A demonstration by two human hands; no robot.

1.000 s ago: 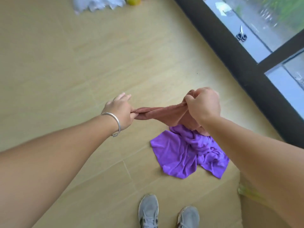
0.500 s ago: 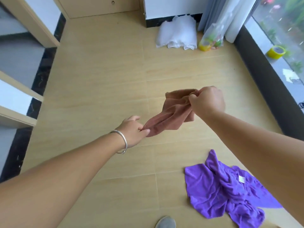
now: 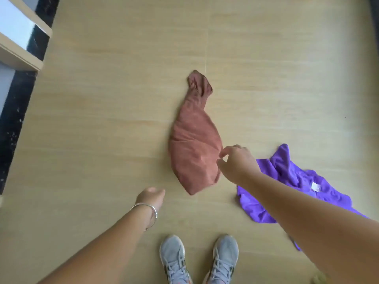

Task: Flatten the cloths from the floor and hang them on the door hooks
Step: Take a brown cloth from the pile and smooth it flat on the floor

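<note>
Brown cloth (image 3: 194, 144) lies bunched on floor (image 3: 102, 119), both hands loose-fingered and empty, right hand (image 3: 238, 162) at its edge, left hand (image 3: 151, 198) apart; one-sided pull risks dragging folds, not flattening.

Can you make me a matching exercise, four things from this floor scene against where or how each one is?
Things:
1. brown cloth
2. purple cloth
3. left hand
4. right hand

States:
A. crumpled on the floor, partly under the right forearm
B. at the brown cloth's right edge
C. bunched in a teardrop shape ahead of the grey shoes
D. holding nothing, bracelet on its wrist

Pairs: 1-C, 2-A, 3-D, 4-B
</note>
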